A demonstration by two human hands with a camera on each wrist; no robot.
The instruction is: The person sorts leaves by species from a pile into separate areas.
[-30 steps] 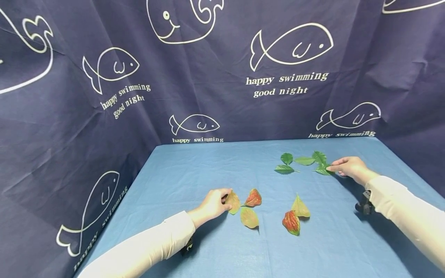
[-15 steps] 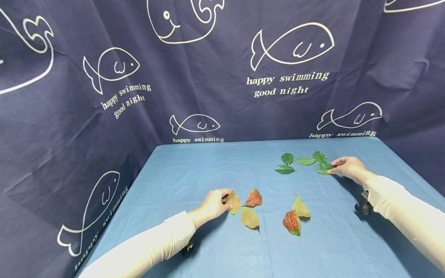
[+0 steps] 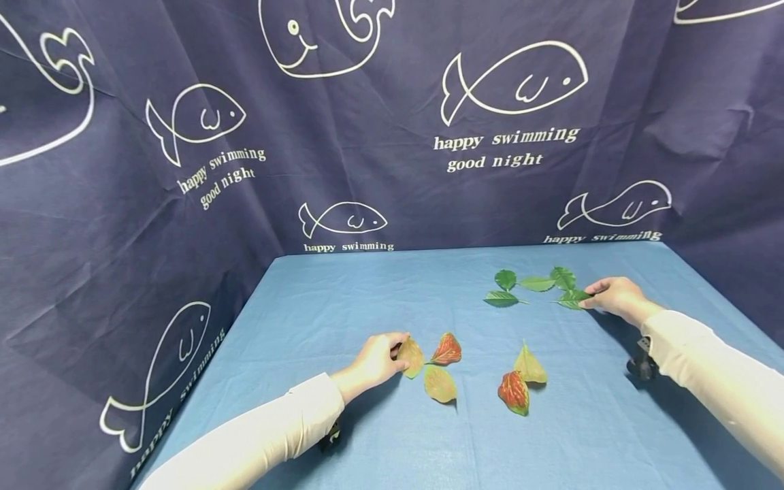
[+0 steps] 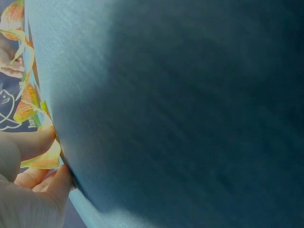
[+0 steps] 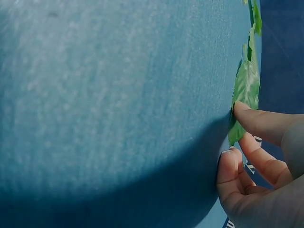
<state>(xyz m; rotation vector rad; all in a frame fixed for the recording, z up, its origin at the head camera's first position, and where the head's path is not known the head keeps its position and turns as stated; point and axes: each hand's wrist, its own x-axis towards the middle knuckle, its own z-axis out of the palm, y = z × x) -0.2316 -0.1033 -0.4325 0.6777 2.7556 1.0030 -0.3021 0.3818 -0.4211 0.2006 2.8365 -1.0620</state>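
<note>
My left hand (image 3: 370,364) pinches the edge of a yellow leaf (image 3: 411,356) between thumb and fingertips, low over the blue cloth. In the left wrist view this yellow leaf (image 4: 45,159) shows between the thumb and a finger. Right beside it lie a red leaf (image 3: 448,348) and another yellow leaf (image 3: 439,384). At the back right, my right hand (image 3: 617,297) holds the outer end of a green leaf (image 3: 572,299). In the right wrist view the thumb presses on the face of that green leaf (image 5: 247,85), with a finger behind it.
More green leaves (image 3: 536,283) lie left of my right hand. A red-and-green leaf (image 3: 513,393) overlaps a yellow leaf (image 3: 529,366) at the front right. The blue tablecloth (image 3: 343,292) ends at a dark fish-print curtain (image 3: 416,184).
My right hand has shifted slightly right and toward me at the green leaf. The left hand and the other leaves have stayed in place.
</note>
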